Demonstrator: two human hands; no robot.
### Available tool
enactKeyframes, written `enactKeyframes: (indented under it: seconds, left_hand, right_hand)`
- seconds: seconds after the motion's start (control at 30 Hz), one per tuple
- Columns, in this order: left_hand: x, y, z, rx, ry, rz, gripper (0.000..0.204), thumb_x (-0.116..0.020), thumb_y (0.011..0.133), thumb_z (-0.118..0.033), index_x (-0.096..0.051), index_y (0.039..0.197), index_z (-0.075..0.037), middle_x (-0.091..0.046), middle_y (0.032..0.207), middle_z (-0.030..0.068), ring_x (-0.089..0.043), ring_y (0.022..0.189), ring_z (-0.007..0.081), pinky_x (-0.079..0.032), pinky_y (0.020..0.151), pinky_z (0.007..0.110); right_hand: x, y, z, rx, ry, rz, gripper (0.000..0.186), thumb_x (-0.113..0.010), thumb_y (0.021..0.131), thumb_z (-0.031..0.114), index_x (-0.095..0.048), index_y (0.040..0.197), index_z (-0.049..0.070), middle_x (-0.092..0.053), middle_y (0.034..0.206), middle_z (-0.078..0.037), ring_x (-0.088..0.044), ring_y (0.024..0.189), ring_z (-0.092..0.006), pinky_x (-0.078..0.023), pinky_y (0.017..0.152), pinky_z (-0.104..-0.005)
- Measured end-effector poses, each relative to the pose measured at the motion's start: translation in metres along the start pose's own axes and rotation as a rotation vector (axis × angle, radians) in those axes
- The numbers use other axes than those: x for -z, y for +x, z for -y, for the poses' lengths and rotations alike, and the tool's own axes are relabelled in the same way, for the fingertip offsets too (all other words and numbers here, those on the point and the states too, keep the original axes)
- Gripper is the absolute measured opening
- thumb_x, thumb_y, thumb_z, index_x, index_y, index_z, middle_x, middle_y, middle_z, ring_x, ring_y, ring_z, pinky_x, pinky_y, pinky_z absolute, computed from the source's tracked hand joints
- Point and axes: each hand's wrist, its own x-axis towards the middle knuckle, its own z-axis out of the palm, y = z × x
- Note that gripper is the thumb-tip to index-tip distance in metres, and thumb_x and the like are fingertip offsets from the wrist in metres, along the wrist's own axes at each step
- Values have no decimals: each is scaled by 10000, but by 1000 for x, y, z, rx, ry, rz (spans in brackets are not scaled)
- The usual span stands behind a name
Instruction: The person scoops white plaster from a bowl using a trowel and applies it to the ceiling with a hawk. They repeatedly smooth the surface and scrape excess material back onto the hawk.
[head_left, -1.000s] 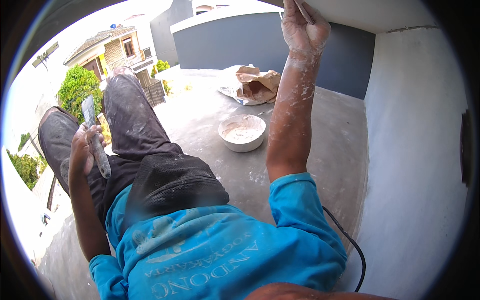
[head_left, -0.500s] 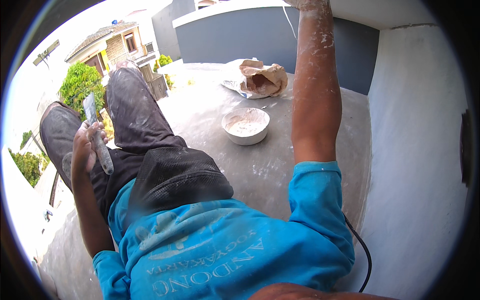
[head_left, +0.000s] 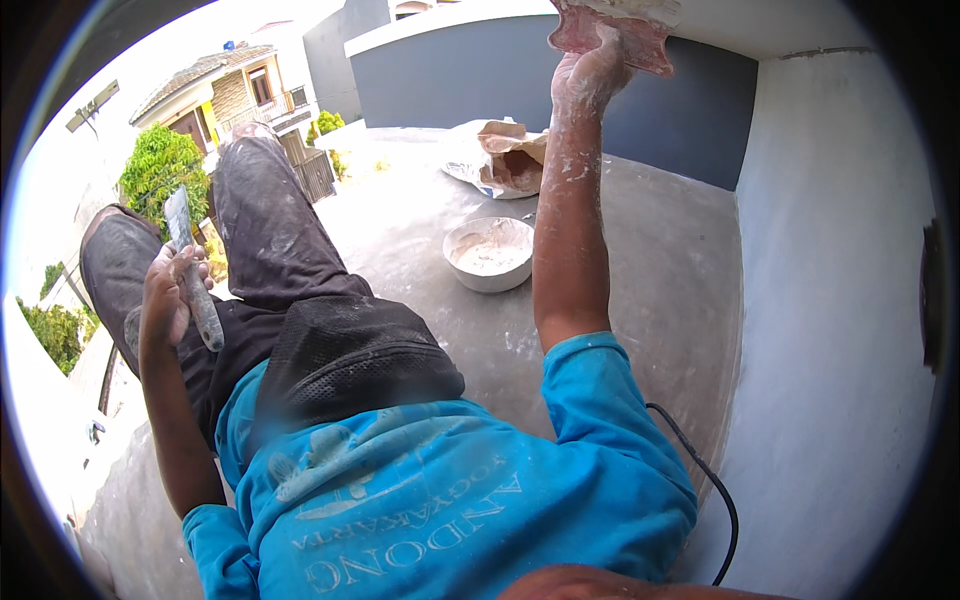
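My left hand (head_left: 166, 297) is closed around a putty knife (head_left: 206, 314), held upright in front of my thighs. Its grey, smeared blade points up. High at the top of the view, my dusty right hand (head_left: 588, 78) grips a reddish, putty-coated spreader (head_left: 574, 28) with a curved outline. Whitish putty (head_left: 640, 10) lies along the spreader's upper side, near the pale overhead surface. Whether the spreader touches that surface, I cannot tell. Left of my right forearm, a white bowl (head_left: 490, 280) on the floor holds pale putty.
Behind the bowl lies an open paper sack (head_left: 490, 160), partly covered by my forearm. A white wall (head_left: 830, 300) rises on the right, and a grey parapet (head_left: 450, 85) stands at the back. Near my right sleeve a black cable (head_left: 725, 490) curves along the floor.
My right hand has moved left and lower into view, bringing the reddish spreader into sight. My left hand and the putty knife have hardly moved.
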Motion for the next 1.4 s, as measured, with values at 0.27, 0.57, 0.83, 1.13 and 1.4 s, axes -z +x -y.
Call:
enactKeyframes:
  seconds: [0.27, 0.57, 0.83, 1.13, 1.4]
  left_hand:
    - [12, 6, 6, 14, -20, 29, 185, -537, 982, -141, -464, 1126, -50, -542, 950, 38, -544, 769, 93, -510, 671, 255]
    - [13, 6, 2, 25, -15, 26, 188, -539, 981, -142, -462, 1122, -45, -541, 943, 45, -550, 756, 104, -515, 667, 266]
    - [13, 3, 5, 3, -15, 14, 212, -555, 971, -161, -470, 1105, -21, -534, 919, 50, -548, 747, 112, -518, 664, 276]
    - [8, -5, 5, -19, -29, -6, 165, -516, 992, -156, -486, 1100, -35, -542, 892, 41, -565, 728, 121, -526, 653, 283]
    - [14, 6, 3, -38, -21, -6, 175, -531, 982, -151, -478, 1105, -39, -552, 927, 47, -546, 747, 99, -520, 666, 258]
  right_hand:
    - [6, 30, -32, -92, -264, 209, 371, -573, 795, 112, -547, 1144, -13, -596, 1038, -112, -605, 899, -211, -540, 771, -329]
    - [-47, -37, -6, -59, -136, 167, 782, -592, 795, 142, -181, 1443, -10, -384, 1318, -176, -462, 1170, -272, -420, 1038, -426]
    - [-109, -81, 4, -72, -126, 177, 560, -589, 884, 105, -302, 1347, -26, -468, 1192, -149, -490, 1084, -249, -416, 1008, -418]
    - [-76, -125, 52, -144, -54, 142, 491, -638, 790, 30, -477, 1252, -12, -551, 1178, -105, -538, 1130, -233, -435, 1053, -418]
    - [-19, -27, -9, -82, -98, 51, 640, -574, 800, 9, -344, 1396, 54, -484, 1295, -114, -512, 1193, -266, -385, 1112, -449]
